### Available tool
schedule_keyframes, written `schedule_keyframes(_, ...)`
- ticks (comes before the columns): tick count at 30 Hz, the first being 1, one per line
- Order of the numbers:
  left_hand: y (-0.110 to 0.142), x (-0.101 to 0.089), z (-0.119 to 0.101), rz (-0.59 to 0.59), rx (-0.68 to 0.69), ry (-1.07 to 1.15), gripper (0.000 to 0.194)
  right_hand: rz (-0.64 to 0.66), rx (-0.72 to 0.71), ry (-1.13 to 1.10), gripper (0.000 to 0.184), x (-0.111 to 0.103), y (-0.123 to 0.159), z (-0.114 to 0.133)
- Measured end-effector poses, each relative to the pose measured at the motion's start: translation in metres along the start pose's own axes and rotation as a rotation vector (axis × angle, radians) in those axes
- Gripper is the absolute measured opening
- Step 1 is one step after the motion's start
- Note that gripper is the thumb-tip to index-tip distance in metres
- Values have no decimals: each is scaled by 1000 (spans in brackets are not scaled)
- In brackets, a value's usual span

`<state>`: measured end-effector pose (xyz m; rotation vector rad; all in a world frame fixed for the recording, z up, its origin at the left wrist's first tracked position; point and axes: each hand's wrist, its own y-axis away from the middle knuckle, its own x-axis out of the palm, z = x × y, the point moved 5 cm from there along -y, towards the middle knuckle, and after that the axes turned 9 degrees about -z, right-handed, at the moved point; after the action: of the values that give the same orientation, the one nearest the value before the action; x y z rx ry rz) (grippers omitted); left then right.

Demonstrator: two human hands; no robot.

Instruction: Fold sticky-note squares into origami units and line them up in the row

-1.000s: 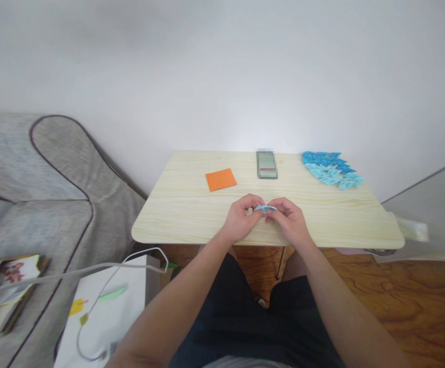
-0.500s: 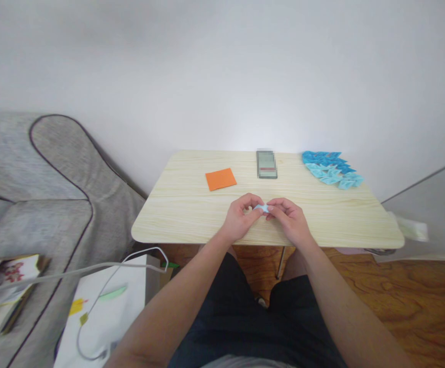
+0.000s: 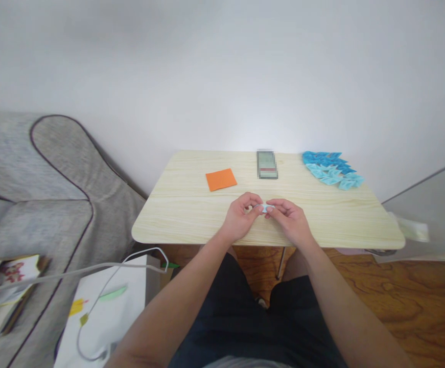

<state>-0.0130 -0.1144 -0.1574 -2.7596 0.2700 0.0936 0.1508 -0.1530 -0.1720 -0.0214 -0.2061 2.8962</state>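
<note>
Between my two hands is a small piece of light blue folded paper (image 3: 265,208), held just above the table near its front middle. My left hand (image 3: 241,217) is closed in a pinch on its left end, thumb toward me. On the right end, my right hand (image 3: 287,217) pinches it the same way. Fingertips cover much of the paper, so its exact folds cannot be made out. At the table's back right lie several folded paper pieces (image 3: 331,168) in darker and lighter blue. An orange paper square (image 3: 221,180) rests flat to the left, beyond my left hand.
A phone (image 3: 267,164) with a blurred screen lies at the back of the pale wooden table (image 3: 176,214). Left stands a grey sofa (image 3: 61,204) with books on it. A white cabinet (image 3: 130,286) with a white cable (image 3: 103,265) is at lower left.
My thumbs have shifted slightly on the light blue paper, and its visible part looks a little different. Everything else stays in place.
</note>
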Motion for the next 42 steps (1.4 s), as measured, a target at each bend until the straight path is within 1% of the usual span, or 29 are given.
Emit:
schedule_keyframes(5, 2, 1, -4, -21, 64, -83, 16, -32, -18, 18, 25, -6, -2, -2)
schedule_keyframes(13, 2, 1, -2, -21, 77, -198, 13, -62, -25, 25, 22, -11, -1, -3)
schedule_keyframes(19, 1, -2, -2, -65, 60, -184, 12, -87, -17, 47, 22, -10, 0, -2)
schedule_keyframes(25, 1, -4, -4, -80, 42, -156, 11, -93, -40, 65, 21, -9, 1, 1)
schedule_keyframes(32, 2, -1, -3, -28, 30, -166, 12, -39, -74, 107, 19, -5, 3, 4)
schedule_keyframes(36, 2, 1, -3, 26, 16, -162, 17, -58, -81, 120, 18, -8, 3, 3)
schedule_keyframes(38, 2, 0, -2, 29, 2, -158, 21, -64, -74, 121, 19, -9, 2, 2)
schedule_keyframes(42, 1, -3, 1, -9, -27, -160, 23, -58, -52, 133, 23, -9, 1, 2)
